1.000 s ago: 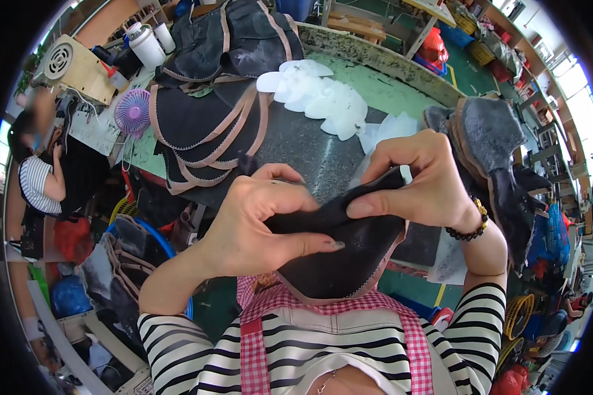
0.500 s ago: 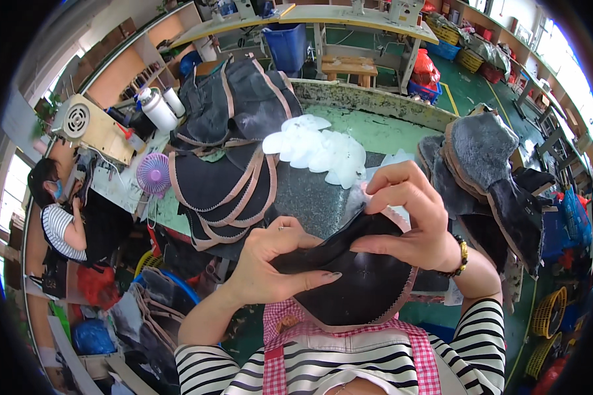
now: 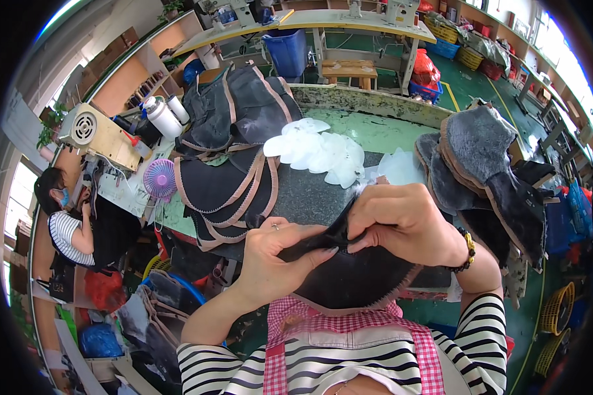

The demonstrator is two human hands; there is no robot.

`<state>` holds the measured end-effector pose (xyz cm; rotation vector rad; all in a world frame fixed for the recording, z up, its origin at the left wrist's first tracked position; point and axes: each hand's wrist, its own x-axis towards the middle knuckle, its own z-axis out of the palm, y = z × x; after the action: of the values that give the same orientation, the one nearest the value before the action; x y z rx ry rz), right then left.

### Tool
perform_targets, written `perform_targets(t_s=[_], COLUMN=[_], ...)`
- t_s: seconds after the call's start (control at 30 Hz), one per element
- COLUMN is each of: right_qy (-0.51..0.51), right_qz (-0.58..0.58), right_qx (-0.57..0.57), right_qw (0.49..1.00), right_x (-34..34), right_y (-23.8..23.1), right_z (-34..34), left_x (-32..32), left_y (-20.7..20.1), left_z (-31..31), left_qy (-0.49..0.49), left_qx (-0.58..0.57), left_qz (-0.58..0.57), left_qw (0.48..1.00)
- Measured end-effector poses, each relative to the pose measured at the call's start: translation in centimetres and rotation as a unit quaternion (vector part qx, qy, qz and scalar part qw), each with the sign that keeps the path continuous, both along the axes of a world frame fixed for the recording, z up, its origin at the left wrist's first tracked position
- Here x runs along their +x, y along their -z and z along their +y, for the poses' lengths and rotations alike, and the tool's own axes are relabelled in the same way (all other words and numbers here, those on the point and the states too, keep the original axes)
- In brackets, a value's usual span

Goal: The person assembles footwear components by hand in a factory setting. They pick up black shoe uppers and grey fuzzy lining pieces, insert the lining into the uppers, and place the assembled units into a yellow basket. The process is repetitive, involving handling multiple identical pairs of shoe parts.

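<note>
Both my hands grip a black fabric piece [image 3: 349, 280] with a pinkish zigzag-cut edging, held up in front of my apron. My left hand [image 3: 270, 260] pinches a fold of it between thumb and fingers. Close beside it, my right hand [image 3: 402, 220] pinches the same raised fold, its fingers curled over. A tuft of grey fuzz shows at the fold's far end. Beyond my hands, white leaf-shaped sheets [image 3: 323, 151] lie spread on a dark grey board [image 3: 303, 197]. More black edged pieces [image 3: 217, 187] are stacked to the left of the board.
Grey fleecy pieces [image 3: 481, 148] are heaped at the table's right end. On the left are a small purple fan [image 3: 159, 178], a white spray can [image 3: 161, 117] and a sewing machine [image 3: 99, 135], where a co-worker [image 3: 69, 227] sits. A blue bin [image 3: 286, 52] stands beyond the table.
My right hand has moved left and down, close to my left thumb, and its fingers have curled tighter over the fold. The fabric's right side has dropped slightly.
</note>
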<state>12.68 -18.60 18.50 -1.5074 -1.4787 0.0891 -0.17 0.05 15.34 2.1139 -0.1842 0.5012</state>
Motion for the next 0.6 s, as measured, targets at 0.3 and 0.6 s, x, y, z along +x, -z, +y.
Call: perform_targets(t_s=[0.3,0.6], right_qy=[0.087,-0.099], right_qz=[0.225,0.020], right_qx=[-0.107,-0.091], right_qw=[0.965,0.991], right_x=[0.0,3.2], right_y=[-1.6,-0.3], right_z=[0.3,0.3], left_x=[0.2,0.2], left_y=[-0.5,-0.9], left_z=[0.2,0.6], left_qy=[0.098,0.135], left_qx=[0.037,0.026], left_qz=[0.009,0.037], left_qw=[0.994,0.990])
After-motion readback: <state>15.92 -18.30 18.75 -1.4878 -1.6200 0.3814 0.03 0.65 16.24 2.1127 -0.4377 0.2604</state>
